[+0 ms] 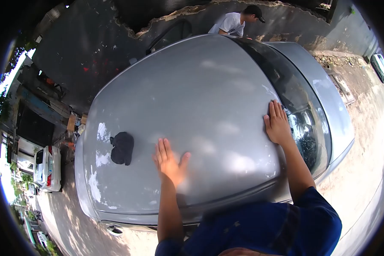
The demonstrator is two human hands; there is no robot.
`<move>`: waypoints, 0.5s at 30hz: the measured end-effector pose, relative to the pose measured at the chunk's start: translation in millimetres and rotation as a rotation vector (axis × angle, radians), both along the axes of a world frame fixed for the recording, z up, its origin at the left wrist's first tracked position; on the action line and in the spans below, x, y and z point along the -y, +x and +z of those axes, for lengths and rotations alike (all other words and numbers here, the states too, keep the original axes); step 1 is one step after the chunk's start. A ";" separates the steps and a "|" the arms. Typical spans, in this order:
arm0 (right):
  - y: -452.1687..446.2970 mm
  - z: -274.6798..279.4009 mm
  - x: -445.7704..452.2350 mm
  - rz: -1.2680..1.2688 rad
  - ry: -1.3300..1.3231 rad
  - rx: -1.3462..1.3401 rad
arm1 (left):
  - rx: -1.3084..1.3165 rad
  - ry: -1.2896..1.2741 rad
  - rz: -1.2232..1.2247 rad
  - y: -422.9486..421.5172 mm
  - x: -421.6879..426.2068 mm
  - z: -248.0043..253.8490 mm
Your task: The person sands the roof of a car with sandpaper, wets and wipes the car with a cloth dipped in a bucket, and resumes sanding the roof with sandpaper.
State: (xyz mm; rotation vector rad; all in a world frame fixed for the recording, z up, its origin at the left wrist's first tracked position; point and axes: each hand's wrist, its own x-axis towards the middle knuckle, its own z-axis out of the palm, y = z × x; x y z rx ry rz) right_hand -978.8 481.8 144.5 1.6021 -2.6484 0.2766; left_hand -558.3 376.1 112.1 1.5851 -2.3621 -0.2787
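A grey car roof (pixel 179 85) fills the middle of the head view. My left hand (pixel 170 164) is over the near half of the roof with its fingers stretched out and the thumb apart; it seems to lie flat on the surface. At the roof's rear edge, beside the dark rear window (pixel 305 115), my right hand (pixel 277 126) rests with its fingers extended and holds nothing. To the left of my left hand, a crumpled black cloth (pixel 123 148) lies on the roof, apart from both hands.
Across the car stands another person in a white shirt (pixel 232 23), bent toward it. Behind is a dark wall (pixel 102 55) with a broken edge. A white car (pixel 48 168) is parked at the left. Pale paved ground (pixel 358 170) runs along the right.
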 end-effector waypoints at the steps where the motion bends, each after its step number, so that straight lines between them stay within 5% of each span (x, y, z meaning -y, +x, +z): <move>1: 0.9 -4.3 3.5 0.004 -0.016 -0.003 | -0.009 0.007 0.033 12.9 -3.1 -3.6; 8: -2.9 -12.6 25.1 0.051 -0.078 -0.007 | 0.051 0.071 0.152 72.1 -64.3 -12.3; 11: -2.7 -13.9 23.9 0.046 -0.090 -0.002 | 0.141 0.121 0.019 97.5 -97.2 8.7; 15: -9.9 -17.6 25.9 0.091 -0.063 -0.049 | 0.195 -0.043 0.545 175.6 -116.6 -10.4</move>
